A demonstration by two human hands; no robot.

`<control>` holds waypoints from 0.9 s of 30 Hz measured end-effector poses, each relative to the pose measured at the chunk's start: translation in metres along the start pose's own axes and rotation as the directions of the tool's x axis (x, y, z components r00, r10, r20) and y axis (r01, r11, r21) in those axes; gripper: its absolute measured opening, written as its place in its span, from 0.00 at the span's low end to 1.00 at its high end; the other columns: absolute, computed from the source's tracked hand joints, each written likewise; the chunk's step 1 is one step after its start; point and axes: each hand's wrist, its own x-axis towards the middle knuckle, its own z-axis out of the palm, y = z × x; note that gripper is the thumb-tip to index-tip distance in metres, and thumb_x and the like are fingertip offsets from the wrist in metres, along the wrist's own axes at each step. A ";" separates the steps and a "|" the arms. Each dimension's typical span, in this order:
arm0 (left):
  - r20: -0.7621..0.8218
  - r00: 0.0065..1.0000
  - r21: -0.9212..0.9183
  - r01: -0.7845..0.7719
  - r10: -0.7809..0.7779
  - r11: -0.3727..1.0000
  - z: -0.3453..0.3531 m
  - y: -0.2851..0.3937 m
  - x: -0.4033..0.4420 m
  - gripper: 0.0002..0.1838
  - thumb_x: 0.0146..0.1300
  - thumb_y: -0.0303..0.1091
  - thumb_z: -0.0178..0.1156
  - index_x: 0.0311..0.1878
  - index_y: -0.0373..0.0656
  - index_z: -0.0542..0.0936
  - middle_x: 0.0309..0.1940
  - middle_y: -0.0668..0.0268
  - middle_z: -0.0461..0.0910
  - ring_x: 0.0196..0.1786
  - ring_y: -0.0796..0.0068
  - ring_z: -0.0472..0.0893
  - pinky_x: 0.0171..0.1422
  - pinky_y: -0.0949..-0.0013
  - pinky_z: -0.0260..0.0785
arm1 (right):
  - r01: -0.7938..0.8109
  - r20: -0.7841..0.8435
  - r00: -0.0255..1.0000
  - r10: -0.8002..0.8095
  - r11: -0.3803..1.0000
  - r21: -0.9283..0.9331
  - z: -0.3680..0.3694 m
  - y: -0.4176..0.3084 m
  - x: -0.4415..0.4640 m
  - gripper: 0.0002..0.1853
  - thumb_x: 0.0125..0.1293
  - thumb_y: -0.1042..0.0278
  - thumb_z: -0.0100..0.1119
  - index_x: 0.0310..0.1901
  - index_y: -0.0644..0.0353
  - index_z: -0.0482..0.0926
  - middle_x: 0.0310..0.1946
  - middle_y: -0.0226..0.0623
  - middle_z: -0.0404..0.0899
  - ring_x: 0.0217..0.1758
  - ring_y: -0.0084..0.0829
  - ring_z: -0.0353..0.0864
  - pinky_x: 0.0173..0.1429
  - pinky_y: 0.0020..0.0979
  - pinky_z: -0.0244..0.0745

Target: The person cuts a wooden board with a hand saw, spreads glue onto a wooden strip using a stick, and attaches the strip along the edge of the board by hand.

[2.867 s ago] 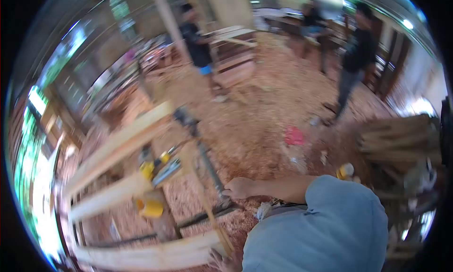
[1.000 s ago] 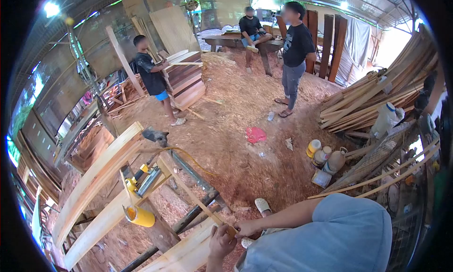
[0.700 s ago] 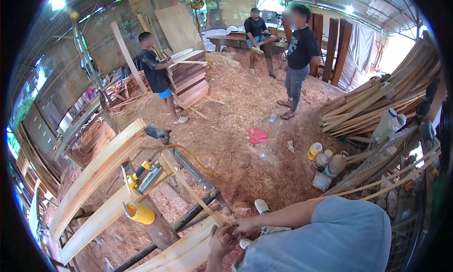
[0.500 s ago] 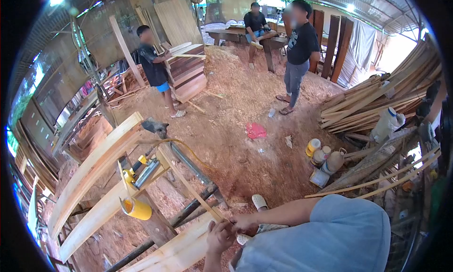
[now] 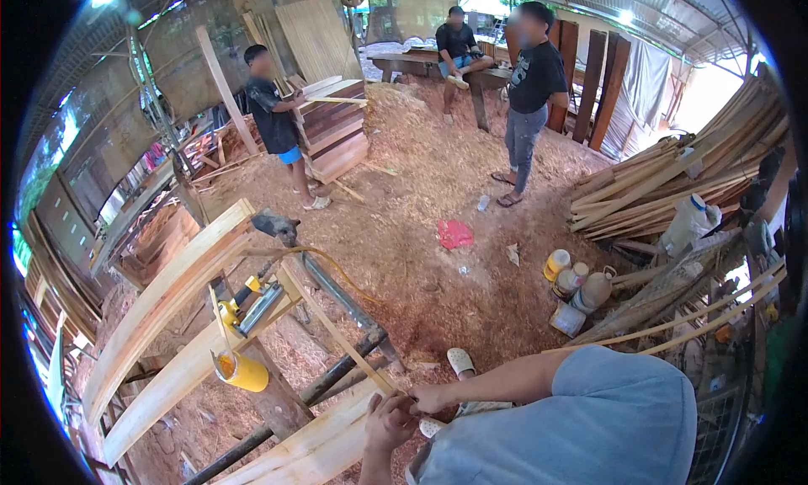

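Note:
My left hand (image 5: pixel 388 422) has its fingers curled, close above a pale wide board (image 5: pixel 311 450). My right hand (image 5: pixel 427 398) meets it, with fingers closed against the left fingertips. Whatever lies between the fingers is too small and hidden to name. A thin wooden strip (image 5: pixel 337 333) slants down from the bench and ends right at my left fingers; whether they grip it cannot be seen. A yellow nail gun (image 5: pixel 239 306) with a hose rests on the boards further left. Beside it hangs a yellow container (image 5: pixel 246 374).
Long curved planks (image 5: pixel 168 295) lie across the left. A metal pipe frame (image 5: pixel 345 304) stands ahead of my hands. Jugs and bottles (image 5: pixel 581 287) and a pile of wooden strips (image 5: pixel 673 178) are at right. Three people (image 5: pixel 534 89) are further back on the shavings-covered floor.
The view has shifted very slightly. Both hands stay together at the strip's end, with almost no visible movement.

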 end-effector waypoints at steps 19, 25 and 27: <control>0.046 0.999 0.044 0.003 -0.005 0.999 -0.002 0.001 -0.001 0.17 0.44 0.39 0.76 0.40 0.52 0.88 0.52 0.72 0.84 0.65 0.66 0.78 0.73 0.45 0.63 | 0.148 0.072 0.980 -0.184 0.923 0.354 0.004 0.013 -0.001 0.15 0.69 0.66 0.64 0.52 0.65 0.79 0.31 0.35 0.79 0.30 0.24 0.78 0.30 0.31 0.77; 0.057 0.998 0.040 -0.007 0.005 0.999 -0.006 0.004 0.002 0.16 0.45 0.39 0.76 0.41 0.53 0.88 0.51 0.73 0.83 0.64 0.69 0.79 0.72 0.46 0.64 | 0.060 0.159 0.982 -0.105 0.962 0.267 0.002 0.019 0.009 0.16 0.67 0.65 0.67 0.52 0.62 0.79 0.31 0.32 0.80 0.29 0.24 0.77 0.28 0.30 0.74; 0.052 0.999 0.025 0.003 -0.004 1.000 -0.008 0.006 0.002 0.17 0.45 0.38 0.76 0.41 0.53 0.88 0.52 0.73 0.83 0.64 0.70 0.79 0.72 0.46 0.64 | 0.064 0.113 0.987 -0.112 0.928 0.366 0.003 0.014 0.004 0.16 0.66 0.66 0.67 0.52 0.62 0.79 0.31 0.32 0.80 0.28 0.23 0.77 0.27 0.30 0.72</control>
